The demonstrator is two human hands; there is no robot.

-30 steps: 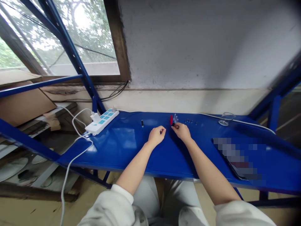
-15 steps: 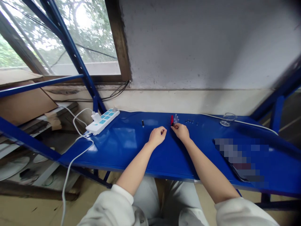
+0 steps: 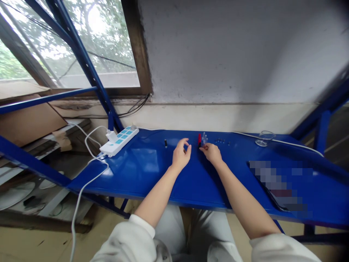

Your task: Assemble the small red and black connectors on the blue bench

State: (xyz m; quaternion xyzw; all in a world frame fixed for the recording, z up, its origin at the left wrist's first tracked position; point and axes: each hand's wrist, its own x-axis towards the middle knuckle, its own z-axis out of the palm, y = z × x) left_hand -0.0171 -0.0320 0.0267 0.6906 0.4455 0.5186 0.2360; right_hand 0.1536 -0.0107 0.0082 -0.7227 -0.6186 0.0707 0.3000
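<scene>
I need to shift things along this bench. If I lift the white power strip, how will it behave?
The power strip looks like a rigid plastic bar, so it probably won't flex. A plug sits in it and its white cord trails off the shelf edge, so it may tug when lifted. On the glossy blue shelf it could slide easily if pushed.

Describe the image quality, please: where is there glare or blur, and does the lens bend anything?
In the head view, bright daylight blows out the window pane; in the head view, glare shines on the blue shelf top; the head view also bends the blue steel upright near the edge, darkens the upper right corner, and shows a pixelated patch at lower right.
</scene>
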